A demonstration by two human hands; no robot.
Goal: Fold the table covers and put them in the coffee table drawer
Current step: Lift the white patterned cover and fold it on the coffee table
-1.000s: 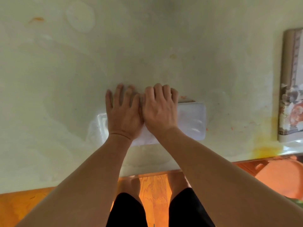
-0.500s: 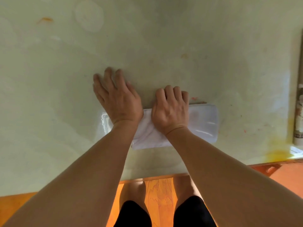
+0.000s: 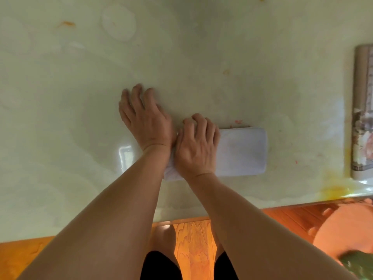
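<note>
Your folded white table cover (image 3: 242, 152) lies near the bench's near edge. Your right hand (image 3: 196, 146) presses it with fingers curled at its far edge; your left hand (image 3: 144, 120) rests flat, fingers spread, partly on the pale, stained bench (image 3: 201, 47). A rolled patterned cover (image 3: 363, 110) lies far right. Below is orange wooden floor (image 3: 193, 239).

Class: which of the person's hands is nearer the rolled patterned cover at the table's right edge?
Right. The right hand rests on the folded white cover, closer to the rolled cover; the left hand lies farther away.
</note>
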